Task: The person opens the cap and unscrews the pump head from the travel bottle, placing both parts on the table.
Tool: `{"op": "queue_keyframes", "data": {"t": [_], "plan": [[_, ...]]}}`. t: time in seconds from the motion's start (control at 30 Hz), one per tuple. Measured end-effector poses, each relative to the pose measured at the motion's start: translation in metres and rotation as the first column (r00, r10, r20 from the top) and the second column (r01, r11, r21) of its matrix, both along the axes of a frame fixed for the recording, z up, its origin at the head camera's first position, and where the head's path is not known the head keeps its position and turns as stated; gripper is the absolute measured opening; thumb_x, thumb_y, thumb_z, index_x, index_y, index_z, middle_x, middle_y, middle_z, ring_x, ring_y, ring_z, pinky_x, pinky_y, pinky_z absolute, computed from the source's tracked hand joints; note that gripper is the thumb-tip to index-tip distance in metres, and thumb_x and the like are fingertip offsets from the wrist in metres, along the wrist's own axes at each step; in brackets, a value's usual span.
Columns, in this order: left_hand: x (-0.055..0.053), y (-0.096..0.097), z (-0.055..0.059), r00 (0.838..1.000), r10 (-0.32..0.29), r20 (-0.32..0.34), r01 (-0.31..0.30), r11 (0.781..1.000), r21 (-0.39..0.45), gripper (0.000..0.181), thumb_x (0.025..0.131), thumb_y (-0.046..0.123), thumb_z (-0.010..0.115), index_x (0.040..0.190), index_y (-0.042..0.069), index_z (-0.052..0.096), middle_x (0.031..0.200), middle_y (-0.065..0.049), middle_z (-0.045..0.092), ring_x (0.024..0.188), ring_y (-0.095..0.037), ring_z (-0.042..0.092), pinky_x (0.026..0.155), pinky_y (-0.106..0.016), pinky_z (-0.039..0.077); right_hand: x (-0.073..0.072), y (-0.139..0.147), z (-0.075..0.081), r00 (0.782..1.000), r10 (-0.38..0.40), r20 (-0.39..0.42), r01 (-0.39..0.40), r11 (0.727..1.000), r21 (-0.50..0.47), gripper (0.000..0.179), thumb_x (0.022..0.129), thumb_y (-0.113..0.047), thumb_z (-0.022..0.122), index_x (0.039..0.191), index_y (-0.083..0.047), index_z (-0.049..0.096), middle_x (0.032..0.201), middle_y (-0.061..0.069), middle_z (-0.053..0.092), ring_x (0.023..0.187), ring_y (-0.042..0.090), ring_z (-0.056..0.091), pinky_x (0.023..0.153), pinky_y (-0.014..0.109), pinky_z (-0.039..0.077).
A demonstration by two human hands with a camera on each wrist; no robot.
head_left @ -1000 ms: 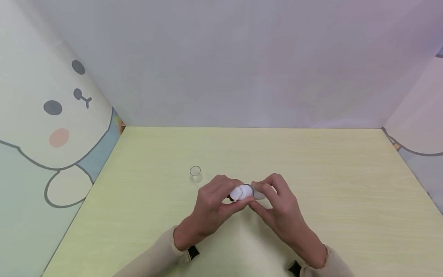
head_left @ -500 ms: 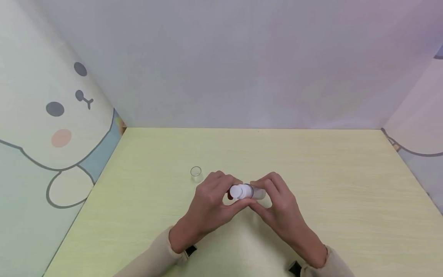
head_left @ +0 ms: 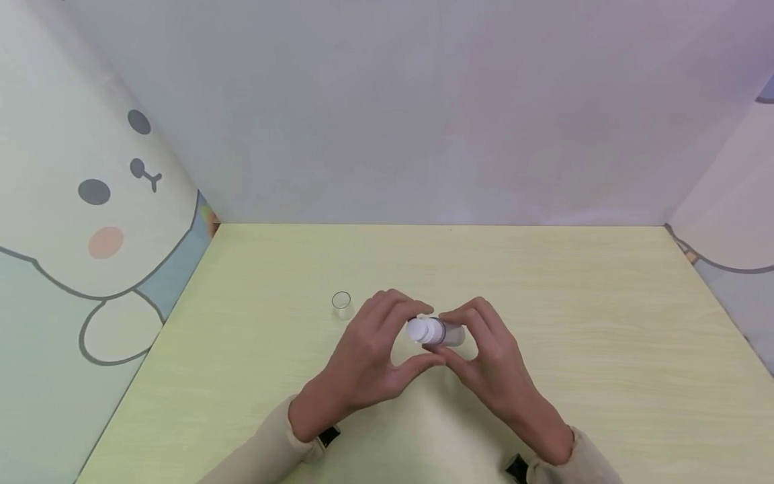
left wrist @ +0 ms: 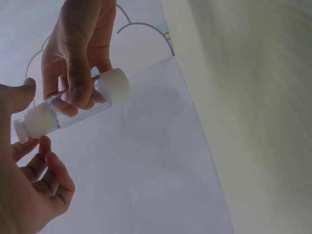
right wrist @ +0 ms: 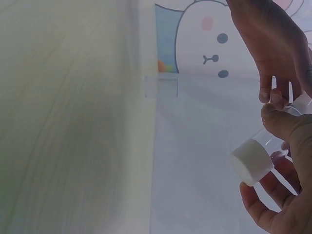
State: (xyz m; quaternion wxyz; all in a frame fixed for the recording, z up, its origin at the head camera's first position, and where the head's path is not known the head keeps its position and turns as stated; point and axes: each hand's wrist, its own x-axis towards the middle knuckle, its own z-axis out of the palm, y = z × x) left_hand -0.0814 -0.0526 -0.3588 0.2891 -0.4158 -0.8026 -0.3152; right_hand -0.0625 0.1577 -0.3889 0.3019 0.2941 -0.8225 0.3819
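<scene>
Below us is a pale wooden table point(head_left: 574, 289). Our right hand point(head_left: 494, 359) pinches the clear bottle point(head_left: 452, 335) in the air; our left hand point(head_left: 369, 353) is loose around its white top point(head_left: 426, 330). We guess it's twisting time; next, left fingers should pinch.

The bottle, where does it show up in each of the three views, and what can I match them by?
Head: the bottle is a little right of center, below the middle.
Left wrist: in the left half, tilted, near mid-height.
Right wrist: at the right edge, partly hidden.
Shared landmark: the right hand, holding it in every view.
</scene>
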Motion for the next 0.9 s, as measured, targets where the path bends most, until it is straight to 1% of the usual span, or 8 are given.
{"op": "queue_keyframes", "data": {"t": [0.1,0.2,0.27,0.37,0.5,0.63,0.73,0.9], "plan": [[-0.0013,0.0002,0.0010,0.996,-0.091,0.017,0.090,0.994,0.058,0.058,0.081,0.027,0.091,0.125,0.003,0.062,0.116,-0.009,0.059,0.104,-0.019,0.058,0.091,-0.027,0.051,-0.0001,0.0005,-0.0002,1.000,-0.006,0.019,0.006,1.000,0.001,0.044,0.097,-0.045,0.067,0.108,-0.002,0.066,0.102,0.005,0.061,0.089,0.017,0.062,0.080,0.022,0.053],[-0.0022,0.0011,0.0025,0.987,-0.158,0.031,0.154,0.983,0.099,0.057,0.081,0.017,0.089,0.128,0.001,0.060,0.120,-0.012,0.057,0.107,-0.020,0.057,0.094,-0.026,0.051,0.0000,0.0012,-0.0004,0.999,-0.008,0.039,0.008,1.000,0.006,0.046,0.097,-0.047,0.066,0.109,-0.003,0.066,0.103,0.005,0.062,0.091,0.017,0.063,0.081,0.025,0.053],[-0.0023,0.0017,0.0036,0.979,-0.196,0.055,0.189,0.976,0.109,0.056,0.083,0.013,0.087,0.130,0.001,0.059,0.123,-0.012,0.057,0.111,-0.021,0.058,0.097,-0.027,0.051,0.0000,0.0017,-0.0005,0.999,-0.005,0.047,0.004,1.000,0.010,0.046,0.098,-0.048,0.065,0.109,-0.003,0.066,0.104,0.005,0.062,0.092,0.017,0.063,0.082,0.026,0.054],[-0.0020,0.0018,0.0043,0.968,-0.235,0.091,0.226,0.969,0.099,0.056,0.085,0.008,0.083,0.134,0.000,0.056,0.129,-0.013,0.057,0.118,-0.022,0.058,0.103,-0.028,0.052,-0.0004,0.0012,-0.0005,0.999,0.003,0.036,-0.003,1.000,0.005,0.045,0.099,-0.047,0.064,0.108,-0.002,0.065,0.104,0.005,0.062,0.092,0.017,0.063,0.082,0.024,0.053],[-0.0013,0.0011,0.0042,0.963,-0.252,0.100,0.246,0.967,0.069,0.053,0.089,0.002,0.074,0.138,-0.002,0.054,0.133,-0.014,0.057,0.122,-0.023,0.058,0.107,-0.029,0.051,-0.0010,0.0001,-0.0007,1.000,0.010,0.011,-0.010,1.000,-0.003,0.044,0.100,-0.044,0.063,0.107,-0.001,0.065,0.101,0.006,0.061,0.089,0.017,0.062,0.082,0.018,0.051],[-0.0012,0.0006,0.0038,0.964,-0.249,0.090,0.246,0.968,0.050,0.045,0.092,-0.002,0.067,0.136,-0.002,0.056,0.130,-0.010,0.062,0.120,-0.021,0.059,0.107,-0.028,0.051,-0.0012,-0.0009,-0.0004,1.000,0.024,-0.006,-0.024,1.000,-0.018,0.042,0.101,-0.042,0.063,0.107,0.000,0.066,0.101,0.007,0.061,0.087,0.018,0.061,0.082,0.016,0.050],[-0.0015,0.0004,0.0033,0.965,-0.247,0.086,0.244,0.969,0.047,0.043,0.092,-0.002,0.066,0.134,-0.002,0.058,0.127,-0.007,0.065,0.116,-0.021,0.060,0.106,-0.028,0.050,-0.0013,-0.0016,0.0000,0.999,0.033,-0.012,-0.034,0.999,-0.030,0.041,0.101,-0.041,0.064,0.107,-0.001,0.066,0.100,0.007,0.061,0.087,0.018,0.061,0.082,0.017,0.050],[-0.0021,-0.0006,0.0035,0.964,-0.257,0.069,0.253,0.966,0.053,0.040,0.092,-0.003,0.066,0.131,-0.001,0.060,0.124,-0.006,0.067,0.113,-0.021,0.061,0.106,-0.030,0.051,-0.0016,-0.0024,0.0005,0.999,0.033,-0.026,-0.034,0.999,-0.038,0.040,0.101,-0.041,0.065,0.107,-0.001,0.066,0.099,0.007,0.062,0.087,0.018,0.062,0.082,0.017,0.051]]}}
